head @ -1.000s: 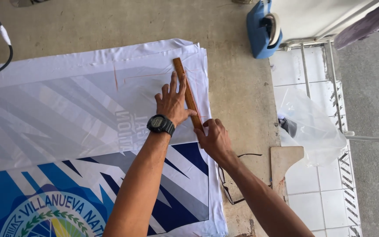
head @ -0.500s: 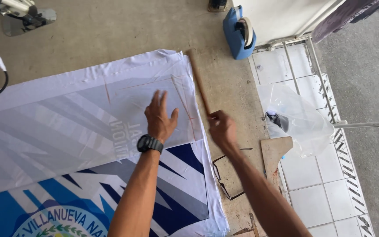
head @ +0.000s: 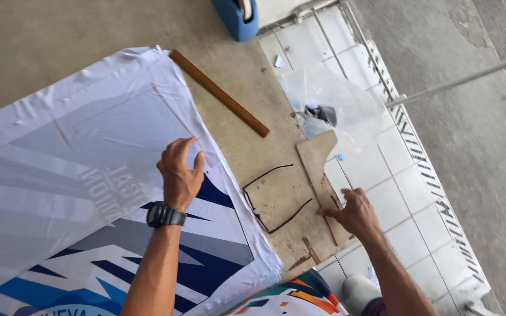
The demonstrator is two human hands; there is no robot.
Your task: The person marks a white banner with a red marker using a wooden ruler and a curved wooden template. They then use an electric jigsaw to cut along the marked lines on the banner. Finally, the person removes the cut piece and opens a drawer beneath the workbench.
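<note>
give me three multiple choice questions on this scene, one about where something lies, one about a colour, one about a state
1. Where does the wooden ruler lie?
A. on the bare worktable beside the fabric's edge
B. in the right hand
C. on the tiled floor

2. What colour is the wristwatch?
A. red
B. black
C. white

3. What is the left hand doing?
A. gripping the ruler
B. hanging off the table
C. resting on the printed fabric

Answers: 1 A, it lies free on the table, no hand on it. 2 B, its band and case are black. 3 C, it lies on the cloth while the right hand touches the cardboard template.
</note>
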